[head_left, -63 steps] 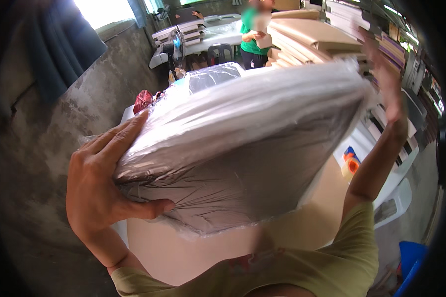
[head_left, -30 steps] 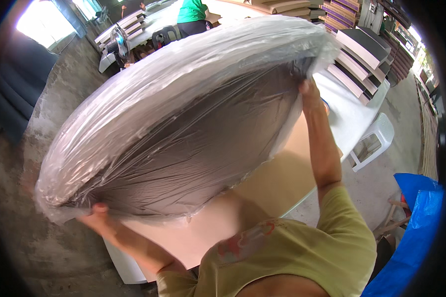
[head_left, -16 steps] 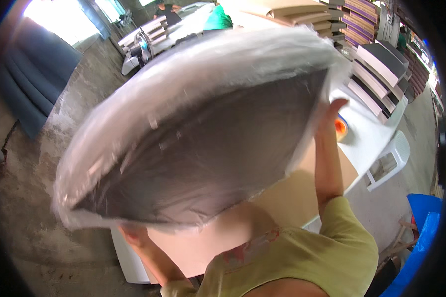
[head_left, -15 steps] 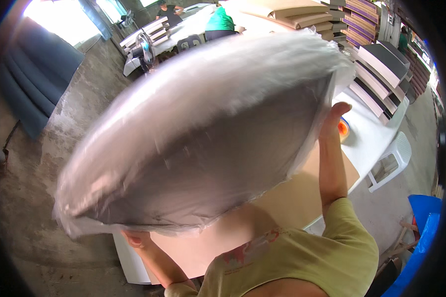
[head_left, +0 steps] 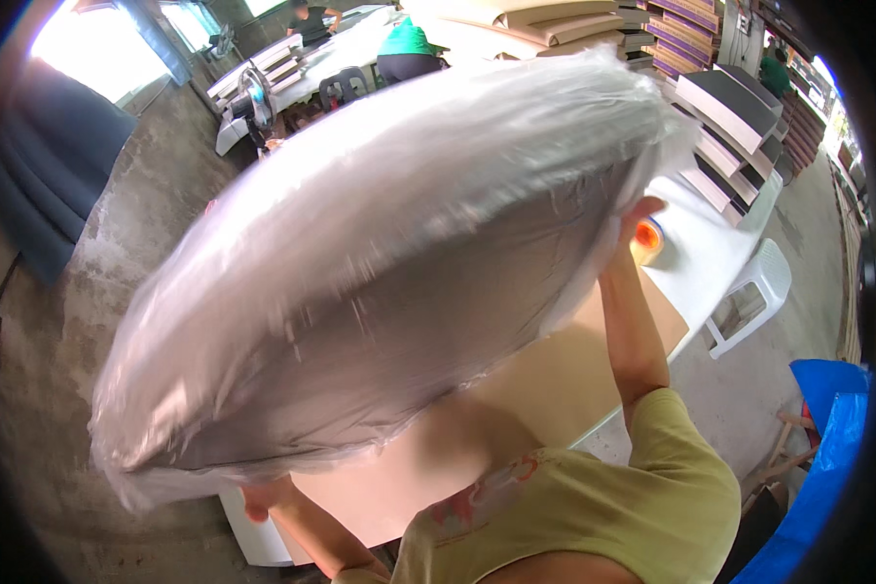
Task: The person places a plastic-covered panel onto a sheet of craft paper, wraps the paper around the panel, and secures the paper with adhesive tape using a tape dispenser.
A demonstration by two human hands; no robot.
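A large, broad panel wrapped in cloudy, translucent plastic fills the middle of the view, tilted above the table. Its face toward me looks dark grey, and its upper side is bright and blurred. My left hand grips the lower left edge from below, its fingers partly covered by the wrapping. At the right end my right hand holds the side edge, thumb pointing outward and the other fingers hidden behind it. Under the panel lies a flat brown cardboard sheet. Just beyond my right hand stands a roll of tape.
The white table carries stacked dark and white boards at the right. Folded brown cardboard is at the back. A white plastic stool stands right, a fan back left. One person in green bends over a far table.
The panel's left end has dropped slightly, along with my left hand. The surroundings have shifted a little to the left in view. Both hands keep their hold.
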